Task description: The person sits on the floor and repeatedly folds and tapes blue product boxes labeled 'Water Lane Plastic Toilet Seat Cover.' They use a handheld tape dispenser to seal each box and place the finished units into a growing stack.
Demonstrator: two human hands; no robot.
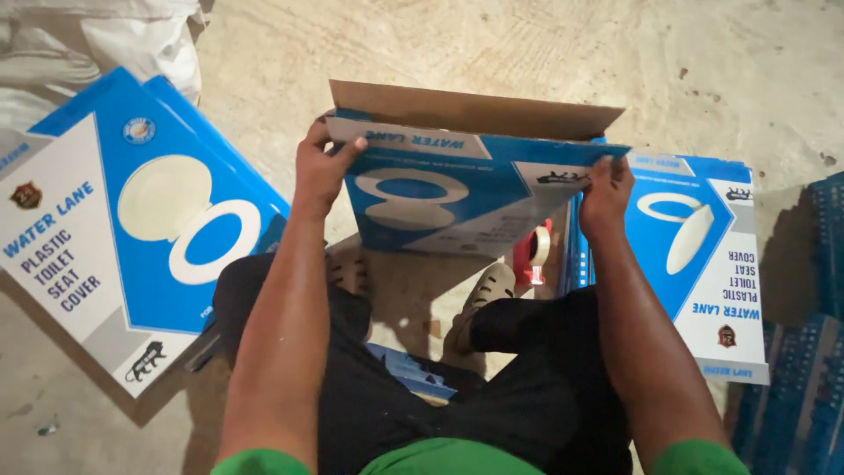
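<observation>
Gripping the blue-and-white printed cardboard box (457, 189) at both upper corners, the seated person holds it up in front of the knees, above the pale concrete floor (492, 44). The left hand (318, 167) is clamped on the box's left corner, thumb laid across the printed front and the other fingers wrapped behind the edge. The right hand (605, 189) pinches the right corner the same way, fingers curled over the top edge where the printed panel meets the plain brown inner flap (475, 110) (that flap stands open, tilted away from the camera).

The box's print appears upside down from this view, a white oval ring shape on blue. Behind its lower right edge, just beside the right knee, sits a red tape dispenser with a roll of tape (534, 251), partly hidden. A light-coloured sandal (488, 290) shows below the box, and the black trousers (492, 387) fill the lower middle.

To the left, a flattened blue-and-white carton (114, 229) of the same kind lies on the floor, with another under it. To the right lies a second flattened carton (703, 255), touching a stack of blue flattened cartons (804, 352) at the frame's edge. White sacks (97, 44) lie in the top left corner.
</observation>
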